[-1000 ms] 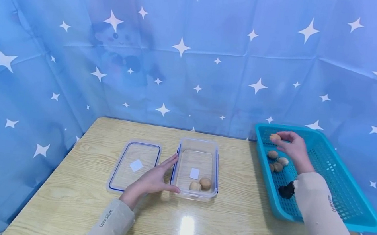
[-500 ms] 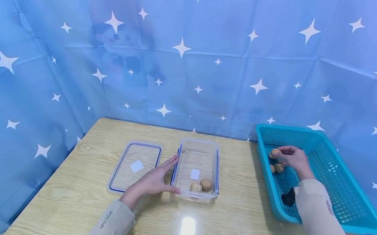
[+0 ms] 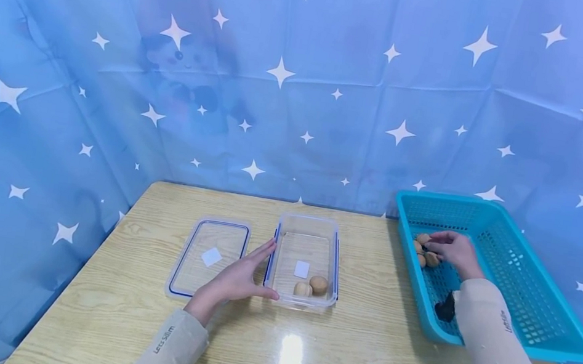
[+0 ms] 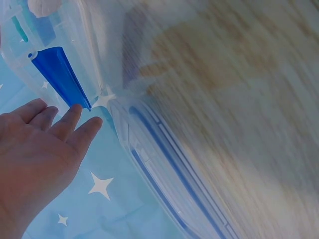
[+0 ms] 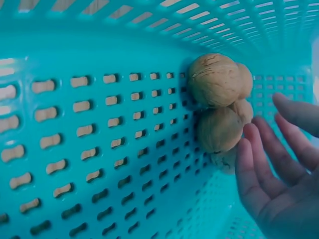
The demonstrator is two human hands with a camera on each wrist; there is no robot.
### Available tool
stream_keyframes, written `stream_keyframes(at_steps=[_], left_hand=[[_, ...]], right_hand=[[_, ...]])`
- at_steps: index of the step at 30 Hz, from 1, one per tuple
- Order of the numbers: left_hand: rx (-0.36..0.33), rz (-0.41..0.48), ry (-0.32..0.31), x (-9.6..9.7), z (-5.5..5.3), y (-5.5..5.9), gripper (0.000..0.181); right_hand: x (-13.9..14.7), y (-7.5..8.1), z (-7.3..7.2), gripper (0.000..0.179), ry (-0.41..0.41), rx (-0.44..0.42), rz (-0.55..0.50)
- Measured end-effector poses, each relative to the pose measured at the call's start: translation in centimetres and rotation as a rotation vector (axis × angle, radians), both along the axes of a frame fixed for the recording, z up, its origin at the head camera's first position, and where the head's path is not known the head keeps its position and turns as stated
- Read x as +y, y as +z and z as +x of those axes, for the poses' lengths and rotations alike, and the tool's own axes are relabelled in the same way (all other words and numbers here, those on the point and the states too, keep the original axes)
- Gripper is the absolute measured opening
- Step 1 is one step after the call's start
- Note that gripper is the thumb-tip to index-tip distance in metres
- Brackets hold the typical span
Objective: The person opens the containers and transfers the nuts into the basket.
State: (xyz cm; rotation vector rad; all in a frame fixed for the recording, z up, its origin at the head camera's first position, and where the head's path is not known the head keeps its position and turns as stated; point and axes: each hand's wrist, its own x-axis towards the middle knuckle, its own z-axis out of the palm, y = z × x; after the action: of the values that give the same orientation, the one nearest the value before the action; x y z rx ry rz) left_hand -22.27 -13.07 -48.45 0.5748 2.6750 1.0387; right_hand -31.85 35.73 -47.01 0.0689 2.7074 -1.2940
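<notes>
In the head view my left hand (image 3: 236,277) rests against the left side of a clear lidless box (image 3: 286,221), fingers straight and thumb near its front corner. Two walnuts (image 3: 318,285) lie at the box's near end. My right hand (image 3: 455,253) reaches into a turquoise basket (image 3: 539,288), beside a cluster of several walnuts (image 3: 431,259) along its left wall. The right wrist view has its fingers (image 5: 266,149) loosely bent and spread next to the walnuts (image 5: 214,79), with nothing in the palm. Near a blue clip (image 4: 60,77), the left wrist view shows the left fingers extended.
A clear lid (image 3: 186,254) with a blue seal lies left of the box on the wooden table (image 3: 356,359). Something black (image 3: 445,306) shows by the right sleeve. A blue starry cloth (image 3: 334,119) hangs behind the table.
My right hand came down in the basket with a walnut and let it go among the others, which now sit closer together by the left wall. The left hand has not moved.
</notes>
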Motion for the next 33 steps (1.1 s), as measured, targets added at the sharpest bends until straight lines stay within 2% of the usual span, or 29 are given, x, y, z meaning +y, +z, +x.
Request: stream_keyframes(at_steps=[8,15,23,28,33], left_hand=[[-0.001,0.003,0.000,-0.1,0.1,0.1,0.111],[-0.004,0.003,-0.003,-0.1,0.0,0.2,0.111],[-0.002,0.004,0.000,-0.1,0.1,0.1,0.111],[0.001,0.005,0.004,-0.1,0.0,0.0,0.111],[-0.001,0.011,0.004,-0.1,0.0,0.0,0.112]], right_hand=[[-0.7,1.4,0.6,0.056,-0.033,-0.007,-0.088],[-1.2,2.4,0.5,0.055,-0.061,0.018,-0.095],[-2.4,4.0,0.3,0.062,-0.051,0.045,-0.082],[-3.4,5.2,0.3,0.060,-0.021,0.086,-0.062],[-4.3,6.3,0.6,0.060,0.011,0.110,-0.095]])
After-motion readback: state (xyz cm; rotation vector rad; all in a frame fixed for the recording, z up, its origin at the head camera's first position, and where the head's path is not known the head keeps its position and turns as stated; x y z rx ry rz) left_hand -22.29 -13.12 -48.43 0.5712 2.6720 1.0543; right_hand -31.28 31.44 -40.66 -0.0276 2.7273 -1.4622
